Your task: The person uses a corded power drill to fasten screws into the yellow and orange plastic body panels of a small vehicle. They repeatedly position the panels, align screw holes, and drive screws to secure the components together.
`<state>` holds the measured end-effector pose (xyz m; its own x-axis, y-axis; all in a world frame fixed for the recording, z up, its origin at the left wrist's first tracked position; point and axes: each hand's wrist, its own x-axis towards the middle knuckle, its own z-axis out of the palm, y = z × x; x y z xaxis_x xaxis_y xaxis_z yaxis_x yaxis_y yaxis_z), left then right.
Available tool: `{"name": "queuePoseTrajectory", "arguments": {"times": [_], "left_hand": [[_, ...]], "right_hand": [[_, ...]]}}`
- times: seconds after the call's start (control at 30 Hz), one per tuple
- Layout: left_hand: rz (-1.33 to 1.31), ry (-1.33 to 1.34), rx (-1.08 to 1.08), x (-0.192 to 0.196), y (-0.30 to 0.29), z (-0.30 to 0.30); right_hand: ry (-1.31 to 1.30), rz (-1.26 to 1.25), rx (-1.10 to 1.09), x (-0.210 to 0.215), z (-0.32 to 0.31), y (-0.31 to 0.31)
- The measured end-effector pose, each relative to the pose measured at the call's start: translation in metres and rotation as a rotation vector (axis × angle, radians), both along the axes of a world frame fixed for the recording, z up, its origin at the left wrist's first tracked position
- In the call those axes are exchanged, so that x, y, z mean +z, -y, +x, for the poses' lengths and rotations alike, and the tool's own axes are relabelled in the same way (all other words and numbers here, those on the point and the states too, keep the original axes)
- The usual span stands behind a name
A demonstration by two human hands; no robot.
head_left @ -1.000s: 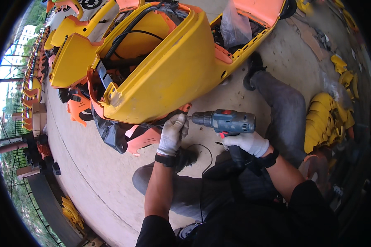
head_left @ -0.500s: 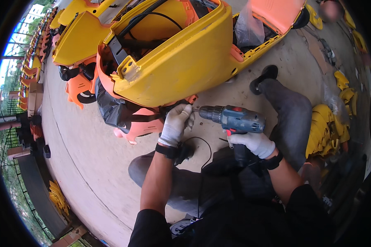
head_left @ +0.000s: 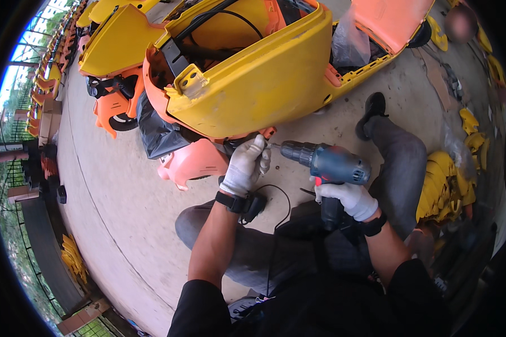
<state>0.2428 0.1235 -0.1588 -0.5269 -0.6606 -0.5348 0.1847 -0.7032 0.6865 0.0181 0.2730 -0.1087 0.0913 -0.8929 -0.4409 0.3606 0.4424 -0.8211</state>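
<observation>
The drill [head_left: 340,163] sits in the right grip [head_left: 351,199] (handle [head_left: 331,210] clasped), bit [head_left: 274,146] beside the pinched left grip [head_left: 246,164].

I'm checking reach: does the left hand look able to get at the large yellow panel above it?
Probably yes: the left hand is just below the large yellow panel in this view, with nothing bulky seen between them; the drill, in the right hand, lies to its right.
</observation>
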Motion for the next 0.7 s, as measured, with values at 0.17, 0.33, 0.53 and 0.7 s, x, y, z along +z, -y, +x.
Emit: {"name": "queuePoseTrajectory", "arguments": {"times": [0.17, 0.33, 0.53, 0.7], "left_hand": [[-0.032, 0.046, -0.005, -0.001, -0.001, 0.000], [-0.068, 0.071, -0.050, -0.003, -0.002, -0.002], [-0.099, 0.140, -0.113, 0.004, -0.001, -0.006], [-0.117, 0.169, -0.163, 0.005, -0.001, -0.005]], "right_hand": [[-0.006, -0.033, 0.014, 0.000, 0.000, 0.002], [-0.030, 0.000, -0.016, 0.001, 0.001, 0.002], [-0.154, -0.039, 0.040, -0.006, -0.012, 0.000], [-0.202, -0.024, 0.062, -0.008, -0.019, -0.001]]}}
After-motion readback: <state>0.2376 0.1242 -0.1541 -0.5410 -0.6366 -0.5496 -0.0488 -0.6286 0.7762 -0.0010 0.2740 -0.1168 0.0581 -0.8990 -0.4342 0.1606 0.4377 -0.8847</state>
